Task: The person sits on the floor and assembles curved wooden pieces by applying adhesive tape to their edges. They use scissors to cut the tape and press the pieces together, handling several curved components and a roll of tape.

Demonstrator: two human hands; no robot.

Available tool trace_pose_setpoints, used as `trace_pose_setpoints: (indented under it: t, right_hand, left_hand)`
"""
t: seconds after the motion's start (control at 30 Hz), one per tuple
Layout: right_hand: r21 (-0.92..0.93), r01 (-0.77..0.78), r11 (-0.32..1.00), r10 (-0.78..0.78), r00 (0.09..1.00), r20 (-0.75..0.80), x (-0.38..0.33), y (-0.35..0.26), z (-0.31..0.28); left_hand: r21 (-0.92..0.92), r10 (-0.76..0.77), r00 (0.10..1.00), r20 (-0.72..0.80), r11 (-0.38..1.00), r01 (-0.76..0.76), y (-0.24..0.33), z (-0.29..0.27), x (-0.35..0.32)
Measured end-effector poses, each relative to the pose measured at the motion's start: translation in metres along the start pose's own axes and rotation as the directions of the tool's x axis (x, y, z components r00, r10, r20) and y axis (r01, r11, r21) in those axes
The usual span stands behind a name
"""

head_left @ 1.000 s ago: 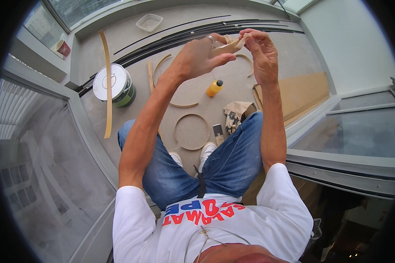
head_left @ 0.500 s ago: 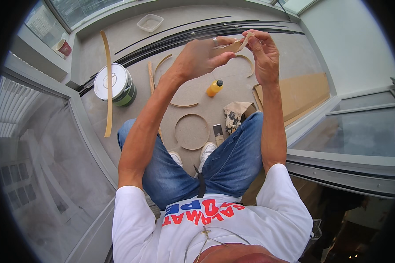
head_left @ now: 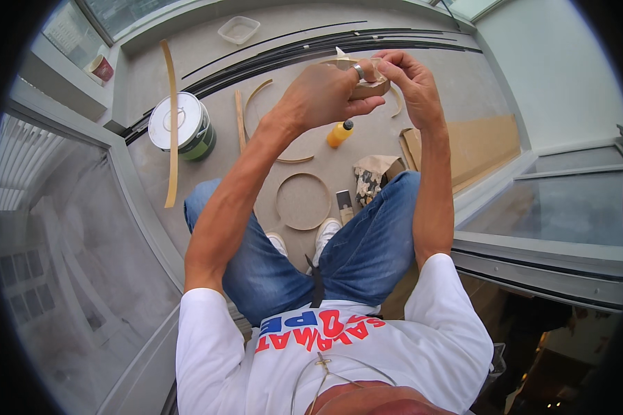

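Note:
Both my hands are raised together over the far part of the floor. My left hand is closed on a tan curved band, its thumb below and its ringed finger bent over the top. I cannot tell whether this is a tape roll or a bent strip. At its right end my right hand pinches a pale, thin piece between thumb and fingertips. A tan ring lies on the floor before my shoes. Farther off lies a curved tan strip, partly behind my left forearm.
A lidded bucket stands left, with a long tan strip across it. Black rods cross the far floor near a clear plastic tub. A yellow bottle, a patterned bag and flat cardboard are nearby.
My left hand has moved right and turned, with its fingers curled farther over the tan band. The band has turned too. My right hand stays close beside it, slightly shifted.

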State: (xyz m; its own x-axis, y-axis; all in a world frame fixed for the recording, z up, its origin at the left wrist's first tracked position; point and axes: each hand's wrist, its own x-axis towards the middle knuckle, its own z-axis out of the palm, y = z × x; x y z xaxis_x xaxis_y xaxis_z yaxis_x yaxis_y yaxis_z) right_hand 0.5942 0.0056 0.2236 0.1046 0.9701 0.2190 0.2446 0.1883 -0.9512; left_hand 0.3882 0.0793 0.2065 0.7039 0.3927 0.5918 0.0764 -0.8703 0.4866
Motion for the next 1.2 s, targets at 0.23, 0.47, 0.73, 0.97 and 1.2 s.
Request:
trace_pose_setpoints:
  t: [0.23,0.47,0.73,0.97,1.2]
  right_hand:
    - [-0.083,0.012,0.996,-0.009,0.999,0.040,0.004,0.015,0.001]
    - [-0.069,0.132,0.989,-0.125,0.988,0.094,-0.005,-0.004,0.006]
    - [0.026,0.122,0.992,-0.124,0.950,0.288,0.011,-0.001,0.022]
    - [0.032,0.111,0.993,-0.115,0.952,0.284,0.010,0.007,0.012]
    - [-0.033,0.161,0.986,-0.156,0.980,0.120,0.001,-0.007,0.023]
  left_hand:
    - [0.026,-0.019,0.999,0.048,0.999,0.018,0.000,0.004,-0.002]
    - [-0.432,-0.193,0.981,-0.034,0.888,0.160,-0.002,-0.023,0.007]
    - [-0.256,-0.141,0.988,-0.064,0.959,0.120,-0.008,-0.021,-0.006]
    - [-0.291,-0.154,0.987,-0.047,0.947,0.134,-0.005,-0.019,-0.002]
    - [-0.573,-0.277,0.958,-0.081,0.799,0.183,-0.009,-0.015,0.003]
